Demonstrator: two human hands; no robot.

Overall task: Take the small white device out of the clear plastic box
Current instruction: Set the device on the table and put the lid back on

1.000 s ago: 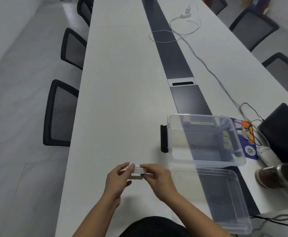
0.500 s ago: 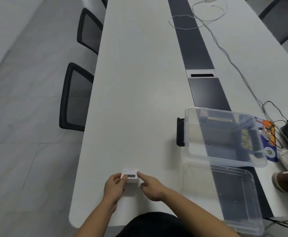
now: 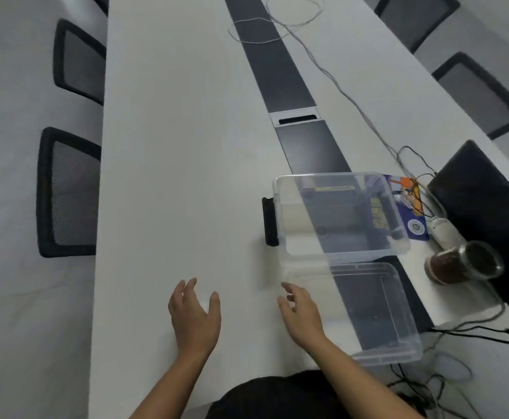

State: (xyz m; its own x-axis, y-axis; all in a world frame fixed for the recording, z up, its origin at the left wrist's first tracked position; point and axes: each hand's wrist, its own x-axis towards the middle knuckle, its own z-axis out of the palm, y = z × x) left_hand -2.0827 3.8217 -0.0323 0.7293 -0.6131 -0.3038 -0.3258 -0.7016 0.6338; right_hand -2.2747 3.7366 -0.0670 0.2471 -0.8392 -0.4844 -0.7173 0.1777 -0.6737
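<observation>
Both my hands are over the white table (image 3: 171, 176) with fingers spread, gripping nothing — left hand (image 3: 194, 317) palm down, right hand (image 3: 300, 313) just beside the near corner of the clear lid (image 3: 377, 309). The small white device? There's a faint pale shape between my left thumb and fingers, too blurred to say for certain. Past the lid sits the clear plastic box (image 3: 338, 213), open, black latch (image 3: 270, 222) on its left wall. Right of it — a glass jar (image 3: 465, 263) of something dark, a blue card (image 3: 410, 207), tangled cables (image 3: 413, 164).
</observation>
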